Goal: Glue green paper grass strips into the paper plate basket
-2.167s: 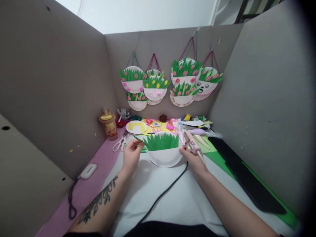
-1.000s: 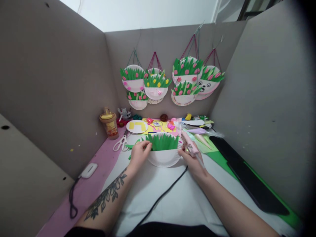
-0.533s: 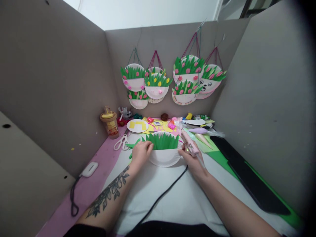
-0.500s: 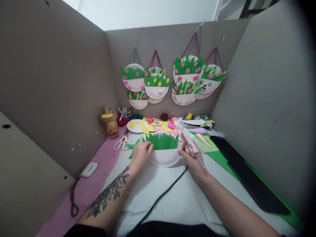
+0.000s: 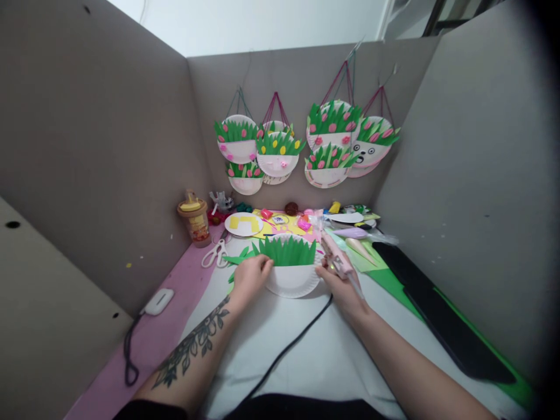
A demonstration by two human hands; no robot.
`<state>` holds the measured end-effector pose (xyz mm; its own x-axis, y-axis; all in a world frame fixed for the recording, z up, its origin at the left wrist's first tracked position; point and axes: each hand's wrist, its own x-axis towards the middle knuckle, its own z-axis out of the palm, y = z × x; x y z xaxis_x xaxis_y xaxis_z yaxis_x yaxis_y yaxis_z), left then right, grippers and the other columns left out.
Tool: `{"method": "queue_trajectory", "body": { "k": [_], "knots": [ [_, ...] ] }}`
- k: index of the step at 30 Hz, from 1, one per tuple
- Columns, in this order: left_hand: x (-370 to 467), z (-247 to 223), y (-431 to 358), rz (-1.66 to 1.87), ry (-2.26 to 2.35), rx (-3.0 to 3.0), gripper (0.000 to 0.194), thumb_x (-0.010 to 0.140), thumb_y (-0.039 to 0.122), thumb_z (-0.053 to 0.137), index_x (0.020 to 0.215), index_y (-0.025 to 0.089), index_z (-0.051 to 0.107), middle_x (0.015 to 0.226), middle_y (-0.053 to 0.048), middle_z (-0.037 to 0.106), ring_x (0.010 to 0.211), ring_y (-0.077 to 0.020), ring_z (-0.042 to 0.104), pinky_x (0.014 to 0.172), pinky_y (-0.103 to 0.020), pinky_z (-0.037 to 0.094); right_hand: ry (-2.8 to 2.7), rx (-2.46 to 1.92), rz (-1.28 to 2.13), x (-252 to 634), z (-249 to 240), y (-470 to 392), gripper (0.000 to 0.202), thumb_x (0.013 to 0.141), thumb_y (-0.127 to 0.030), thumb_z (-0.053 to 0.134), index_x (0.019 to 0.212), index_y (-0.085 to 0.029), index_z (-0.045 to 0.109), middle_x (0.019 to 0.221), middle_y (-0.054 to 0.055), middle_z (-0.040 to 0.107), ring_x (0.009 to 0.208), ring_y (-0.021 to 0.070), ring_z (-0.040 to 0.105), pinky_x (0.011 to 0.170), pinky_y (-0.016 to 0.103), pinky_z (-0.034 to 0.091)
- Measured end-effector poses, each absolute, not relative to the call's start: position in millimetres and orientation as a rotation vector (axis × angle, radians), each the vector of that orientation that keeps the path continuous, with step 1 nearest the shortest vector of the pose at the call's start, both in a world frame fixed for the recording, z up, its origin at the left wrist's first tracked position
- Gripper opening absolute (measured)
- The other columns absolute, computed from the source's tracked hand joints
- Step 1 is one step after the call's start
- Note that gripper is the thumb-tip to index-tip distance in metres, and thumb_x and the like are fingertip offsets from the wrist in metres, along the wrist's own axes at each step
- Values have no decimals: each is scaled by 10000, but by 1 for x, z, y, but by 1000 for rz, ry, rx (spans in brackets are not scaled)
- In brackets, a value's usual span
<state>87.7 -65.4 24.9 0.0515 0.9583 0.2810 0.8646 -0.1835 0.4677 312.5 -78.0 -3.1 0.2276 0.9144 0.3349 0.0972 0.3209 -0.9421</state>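
A white paper plate basket (image 5: pixel 294 282) stands tilted on the white sheet in front of me, with green paper grass (image 5: pixel 289 252) rising from behind its front half. At its left edge, my left hand (image 5: pixel 254 276) is closed, fingertips pinching where grass and plate meet. My right hand (image 5: pixel 343 286) is wrapped round a pink glue gun (image 5: pixel 338 254), and its fingers also touch the plate's right rim. The gun points up and away from me. Loose green paper strips (image 5: pixel 238 259) lie just beyond my left hand.
White scissors (image 5: pixel 214 254) and a brown cup (image 5: pixel 195 220) stand to the left. Decorated plate baskets (image 5: pixel 280 163) hang on the back panel. A black cable (image 5: pixel 289 345) crosses the sheet. A long black object (image 5: pixel 437 309) lies at right, near piping-bag-like cones (image 5: pixel 352 233).
Both hands and the plate basket stay almost in place. The whole view has shifted down very slightly.
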Motion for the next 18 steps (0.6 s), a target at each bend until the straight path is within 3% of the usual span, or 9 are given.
{"method": "queue_trajectory", "body": {
  "k": [18],
  "knots": [
    [85, 23, -60, 745, 1904, 2156, 285, 848, 376, 459, 811, 233, 703, 842, -59, 720, 760, -207, 624, 579, -264, 346, -1168, -1129, 806, 315, -7, -78, 335, 681, -379, 728, 932, -211, 583, 857, 26, 610, 742, 176, 565, 690, 309, 462]
  ]
}}
